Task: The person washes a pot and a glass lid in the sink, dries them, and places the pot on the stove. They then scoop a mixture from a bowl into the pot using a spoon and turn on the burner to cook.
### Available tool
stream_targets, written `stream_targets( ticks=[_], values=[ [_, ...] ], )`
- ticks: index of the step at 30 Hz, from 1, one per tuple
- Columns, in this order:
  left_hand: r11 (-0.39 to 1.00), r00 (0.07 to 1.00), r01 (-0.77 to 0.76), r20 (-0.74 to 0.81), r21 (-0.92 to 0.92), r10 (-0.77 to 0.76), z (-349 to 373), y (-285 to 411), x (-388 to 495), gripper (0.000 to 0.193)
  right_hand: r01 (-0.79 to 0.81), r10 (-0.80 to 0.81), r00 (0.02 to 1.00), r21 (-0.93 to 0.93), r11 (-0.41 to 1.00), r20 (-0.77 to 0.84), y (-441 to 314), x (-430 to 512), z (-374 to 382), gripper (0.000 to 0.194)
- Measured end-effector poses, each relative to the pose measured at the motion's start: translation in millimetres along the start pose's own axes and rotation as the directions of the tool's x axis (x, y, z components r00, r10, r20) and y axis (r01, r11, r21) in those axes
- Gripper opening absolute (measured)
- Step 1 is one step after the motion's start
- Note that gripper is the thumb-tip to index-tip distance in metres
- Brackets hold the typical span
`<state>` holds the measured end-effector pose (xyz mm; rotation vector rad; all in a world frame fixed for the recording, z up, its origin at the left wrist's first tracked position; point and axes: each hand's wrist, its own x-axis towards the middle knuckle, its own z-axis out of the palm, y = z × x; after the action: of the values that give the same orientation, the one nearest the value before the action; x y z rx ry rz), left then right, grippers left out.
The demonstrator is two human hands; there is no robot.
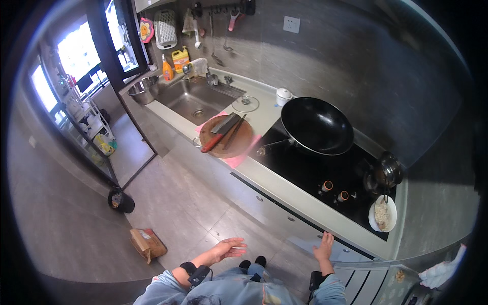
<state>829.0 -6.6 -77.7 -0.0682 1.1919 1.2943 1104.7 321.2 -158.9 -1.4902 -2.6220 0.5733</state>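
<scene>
My left hand hangs in the air over the floor, fingers apart, with nothing in it. My right hand is held before the white drawer fronts, near a small handle; whether it touches them I cannot tell. Its fingers are spread and hold nothing. On the black cooktop stands a dark wok, its handle turned to the left. A white bowl with pale food sits at the cooktop's right front corner. A round wooden cutting board bears a red-handled cleaver and dark chopsticks.
Left of the board is a steel sink, with a steel basin beside it. A glass lid and a white lidded jar stand behind. A steel pot is at the right. A paper bag and a bin stand on the floor.
</scene>
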Motion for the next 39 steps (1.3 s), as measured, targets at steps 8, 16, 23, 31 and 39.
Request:
stream_targets(
  ticks=[8,16,23,31,39],
  values=[
    [0.999,0.999,0.002,0.050,0.035,-0.004,15,17,15,0.040,-0.057,0.057,0.998,0.005,0.998,0.034,-8,-3,3,0.086],
    [0.994,0.993,0.016,0.111,0.109,-0.028,46,16,32,0.040,-0.121,0.121,0.993,0.054,0.991,0.004,-27,-4,-17,0.075],
    [0.980,0.997,0.022,0.074,0.198,-0.037,58,13,11,0.033,-0.131,0.137,0.989,0.102,0.986,-0.053,-30,-24,-9,0.070],
    [0.879,0.991,-0.002,0.116,0.477,-0.061,60,-8,17,0.035,-0.058,0.066,0.994,0.088,0.994,-0.087,-33,-92,0,0.072],
    [0.747,0.974,-0.129,0.226,0.652,-0.030,67,-28,44,0.036,0.009,-0.004,0.999,0.153,0.988,-0.037,-34,-166,1,0.075]
  ],
)
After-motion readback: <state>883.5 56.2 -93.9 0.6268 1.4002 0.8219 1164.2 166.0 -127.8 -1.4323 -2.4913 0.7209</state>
